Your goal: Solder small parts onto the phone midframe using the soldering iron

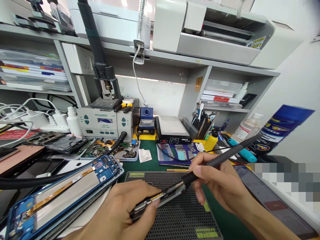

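My left hand (127,206) comes in from the bottom and is closed around a partly opened phone (156,196). The phone is tilted nearly edge-on, so small gold contacts and dark parts show along its end. My right hand (215,181) grips a soldering iron (225,156) like a pen, its dark handle slanting up to the right. The iron's metal shaft reaches the phone's exposed end; I cannot tell whether its tip touches. Under both hands lies a black textured mat (190,213) with yellow-green labels.
To the left lies an opened blue phone frame (67,196), with a tray of circuit boards (117,150) behind. A hot-air station (105,121), blue iron stand (147,116) and small heating plate (172,128) line the back. At right are a blue spray can (282,130) and yellow bottle (211,141).
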The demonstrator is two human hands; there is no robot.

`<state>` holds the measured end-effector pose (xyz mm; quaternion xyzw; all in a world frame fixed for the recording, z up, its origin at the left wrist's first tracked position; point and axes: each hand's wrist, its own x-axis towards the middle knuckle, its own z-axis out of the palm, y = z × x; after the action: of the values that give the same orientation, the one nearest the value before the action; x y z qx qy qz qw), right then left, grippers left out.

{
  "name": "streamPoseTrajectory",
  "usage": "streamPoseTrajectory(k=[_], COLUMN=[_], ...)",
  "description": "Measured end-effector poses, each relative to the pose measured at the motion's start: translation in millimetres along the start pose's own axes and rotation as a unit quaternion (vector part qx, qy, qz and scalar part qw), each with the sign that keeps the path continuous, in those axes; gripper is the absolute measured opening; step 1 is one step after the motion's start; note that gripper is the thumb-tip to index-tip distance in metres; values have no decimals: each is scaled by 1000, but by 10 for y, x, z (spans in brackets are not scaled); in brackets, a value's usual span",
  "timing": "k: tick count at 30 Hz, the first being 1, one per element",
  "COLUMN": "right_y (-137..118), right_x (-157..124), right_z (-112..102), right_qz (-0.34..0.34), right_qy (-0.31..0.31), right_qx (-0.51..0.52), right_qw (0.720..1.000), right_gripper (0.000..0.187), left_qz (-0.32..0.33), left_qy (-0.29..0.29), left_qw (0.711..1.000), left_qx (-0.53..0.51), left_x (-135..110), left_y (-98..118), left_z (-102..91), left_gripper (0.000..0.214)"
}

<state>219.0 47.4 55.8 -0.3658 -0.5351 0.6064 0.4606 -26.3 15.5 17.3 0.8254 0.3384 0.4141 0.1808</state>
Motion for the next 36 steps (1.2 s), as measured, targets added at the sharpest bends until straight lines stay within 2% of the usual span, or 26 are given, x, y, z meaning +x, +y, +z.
streamPoseTrajectory(k=[21,27,36], right_y=[-7,-4,-12], right_x=[0,-21,-3], right_z=[17,4,13], right_qz=[-6,-2,-5], right_qy=[-4,2,4], right_qx=[4,8,-2], right_qw=[1000,1000,1000], right_gripper=[23,23,22], left_qz=[-32,-10,-25], left_qy=[-12,14,-8], left_qw=[999,1000,1000], left_qx=[5,15,5], left_x=[-35,4,-7], left_y=[21,46,32], left_z=[3,-5,2], left_gripper=[22,21,22])
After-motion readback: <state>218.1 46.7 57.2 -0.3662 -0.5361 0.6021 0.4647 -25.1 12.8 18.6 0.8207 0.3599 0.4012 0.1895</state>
